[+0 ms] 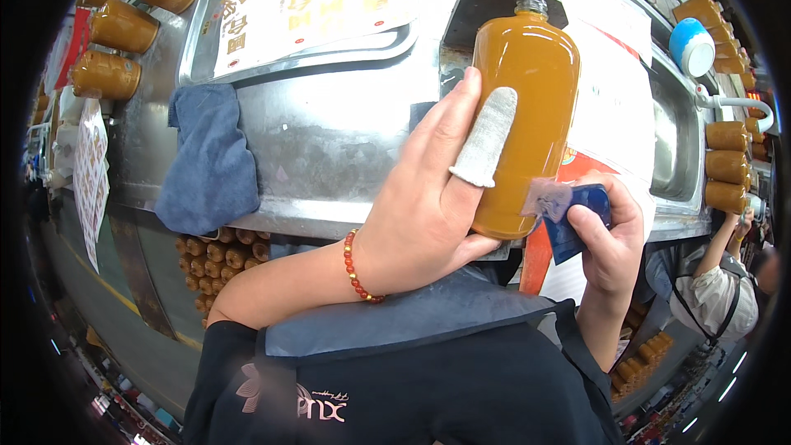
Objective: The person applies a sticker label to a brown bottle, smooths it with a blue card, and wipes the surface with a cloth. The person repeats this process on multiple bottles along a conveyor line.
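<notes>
One amber bottle [540, 115] is seen right of centre, long axis near upright in frame, neck toward top edge. Its left side is steadied by the left hand [428, 198], fingers extended. Lower right corner judged decisive: a blue scraper [563, 239], pinched in the nearer right hand [611, 239], is held there beside translucent film [545, 200].

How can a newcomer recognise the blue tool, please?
At the steel workbench, the left hand touches a large amber bottle. Beside its base, the right hand holds a flat, dark blue tool. Unlike the dull blue cloth leftward, it is glossy and straight-edged.
</notes>
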{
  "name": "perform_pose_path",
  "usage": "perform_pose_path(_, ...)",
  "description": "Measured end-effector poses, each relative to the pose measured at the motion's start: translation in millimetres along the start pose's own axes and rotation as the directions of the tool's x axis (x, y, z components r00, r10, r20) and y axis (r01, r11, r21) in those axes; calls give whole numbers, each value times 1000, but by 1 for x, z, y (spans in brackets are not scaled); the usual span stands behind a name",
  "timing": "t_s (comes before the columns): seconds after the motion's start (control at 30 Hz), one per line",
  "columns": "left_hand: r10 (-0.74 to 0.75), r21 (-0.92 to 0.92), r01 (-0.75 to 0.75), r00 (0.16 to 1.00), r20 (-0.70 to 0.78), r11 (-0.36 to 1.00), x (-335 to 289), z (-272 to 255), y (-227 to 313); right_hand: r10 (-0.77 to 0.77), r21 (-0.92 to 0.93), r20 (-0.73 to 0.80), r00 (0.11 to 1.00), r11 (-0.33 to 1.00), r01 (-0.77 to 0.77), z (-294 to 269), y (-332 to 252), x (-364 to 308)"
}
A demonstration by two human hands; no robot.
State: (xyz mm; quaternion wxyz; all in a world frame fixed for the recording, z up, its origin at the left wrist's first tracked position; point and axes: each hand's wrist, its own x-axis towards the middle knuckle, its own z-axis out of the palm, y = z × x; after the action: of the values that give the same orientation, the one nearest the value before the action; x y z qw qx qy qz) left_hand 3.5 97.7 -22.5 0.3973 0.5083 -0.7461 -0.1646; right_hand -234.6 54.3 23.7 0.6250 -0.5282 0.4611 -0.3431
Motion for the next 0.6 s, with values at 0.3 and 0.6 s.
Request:
perform_pose_path(0.3, 3, -259, 12, 998, 59, 966, -2, -1, -4, -115, -389, -30, 993, 917, 95, 21, -26, -8)
perform_pose_path(0.6, -115, -402, 102, 993, -7, 910, -4, 9, -9, -386, -634, 137, 912, 674, 380, 38, -25, -12)
